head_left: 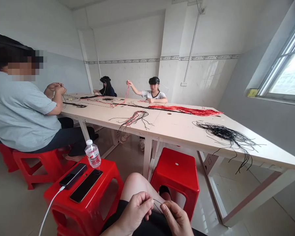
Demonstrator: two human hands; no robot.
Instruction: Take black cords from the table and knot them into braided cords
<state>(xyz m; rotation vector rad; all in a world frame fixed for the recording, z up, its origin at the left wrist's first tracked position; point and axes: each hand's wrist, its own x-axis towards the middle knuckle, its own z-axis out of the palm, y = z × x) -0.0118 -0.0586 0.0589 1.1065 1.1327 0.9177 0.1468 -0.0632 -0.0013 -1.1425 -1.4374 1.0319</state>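
Above my lap, my left hand (137, 211) pinches a thin black cord (157, 200) between thumb and forefinger. My right hand (175, 218) grips the same cord a short way to the right, its fingers curled. Between the two hands the cord bows in a small arc. Its ends are hidden by my fingers. On the table in front lie a loose bundle of black cords (222, 131), a smaller mixed bundle of red and black cords (135, 118), and a long heap of red cords (186, 110).
A red stool (177, 165) stands ahead under the table edge (177, 136). Another red stool (93, 200) at left bears a water bottle (92, 154), a phone (86, 186) and a black power bank (73, 175) with a white cable. A person (22, 108) sits at left; two more sit across the table.
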